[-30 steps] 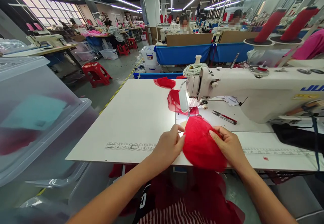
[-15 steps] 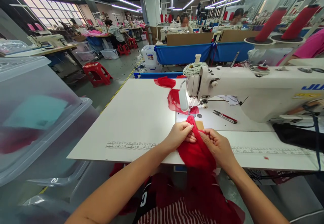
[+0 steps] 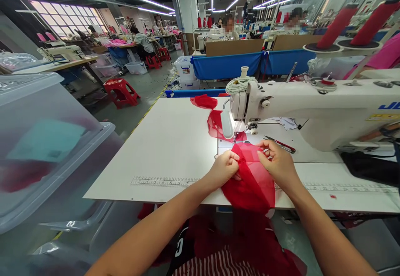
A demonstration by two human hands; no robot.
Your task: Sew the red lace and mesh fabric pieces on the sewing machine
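Observation:
A sheer red fabric piece [image 3: 250, 184] is stretched between my two hands, just in front of the sewing machine's needle area [image 3: 235, 136]. My left hand [image 3: 225, 167] is closed on its left edge. With thumb and fingers, my right hand [image 3: 275, 159] pinches the upper right edge. The cloth hangs over the table's front edge toward my lap. Above it stands the head of a white sewing machine [image 3: 243, 101]. Red-handled thread snips [image 3: 283, 145] lie right of my right hand, partly hidden by it.
Red scraps [image 3: 204, 101] lie on the white table [image 3: 162, 142] behind and left of the needle. A printed ruler [image 3: 162, 181] runs along the front. Clear plastic bins [image 3: 56, 142] stand at left. Red thread cones [image 3: 337, 26] rise at right. Other people sit at machines beyond.
My right hand has moved right and slightly up, spreading the red fabric that was bunched into a fold. My left hand stays nearly in place.

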